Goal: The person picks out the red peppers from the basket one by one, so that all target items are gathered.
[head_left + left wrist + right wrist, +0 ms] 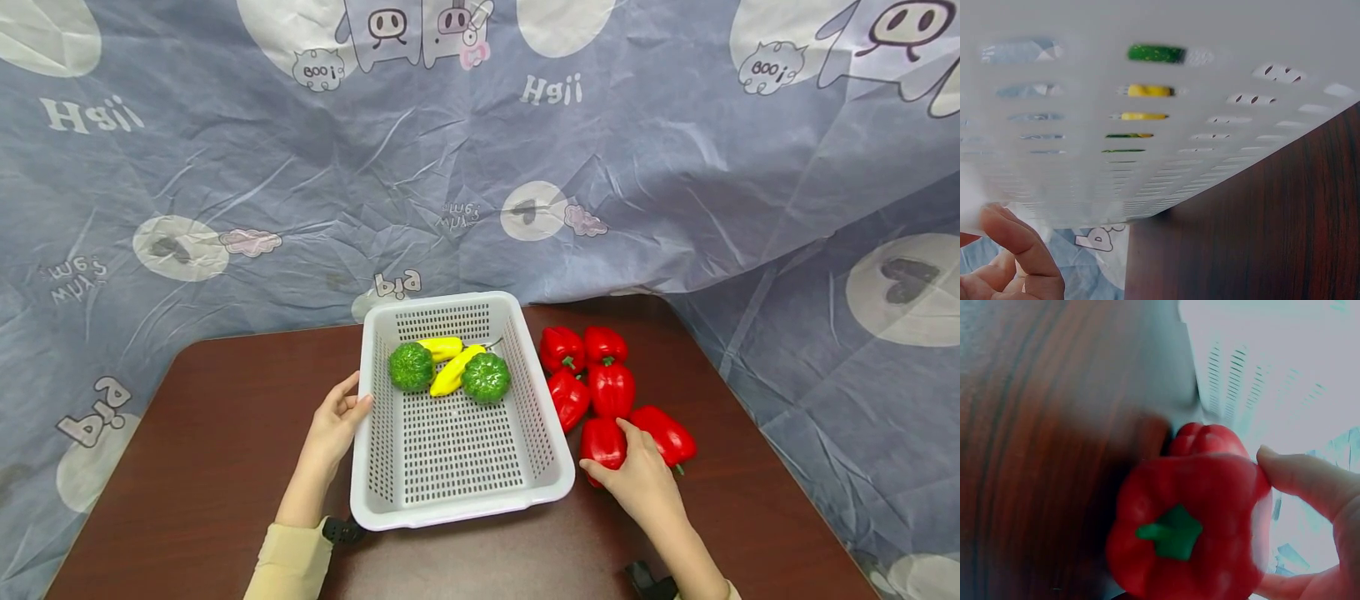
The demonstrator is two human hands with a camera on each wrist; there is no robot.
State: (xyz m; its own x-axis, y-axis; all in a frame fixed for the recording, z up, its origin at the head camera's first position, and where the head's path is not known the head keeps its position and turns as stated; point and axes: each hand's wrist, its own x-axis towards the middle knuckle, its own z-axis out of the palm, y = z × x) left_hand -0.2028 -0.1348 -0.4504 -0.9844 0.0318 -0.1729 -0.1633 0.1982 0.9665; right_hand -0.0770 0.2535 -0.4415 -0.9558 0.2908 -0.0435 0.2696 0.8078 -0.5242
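My left hand grips the left rim of a white plastic basket, thumb over the edge and fingers along the outside wall. In the left wrist view, the bent fingers show beside the slotted wall. Two bumpy green vegetables, like broccoli heads, lie in the far half of the basket with two yellow peppers. Right of the basket, my right hand holds a red bell pepper between thumb and fingers. The right wrist view shows that bell pepper with its green stem towards the camera.
Several other red bell peppers lie close together along the basket's right side, one just beyond my right hand. The dark wooden table meets a printed blue-grey cloth hanging behind it and at the right.
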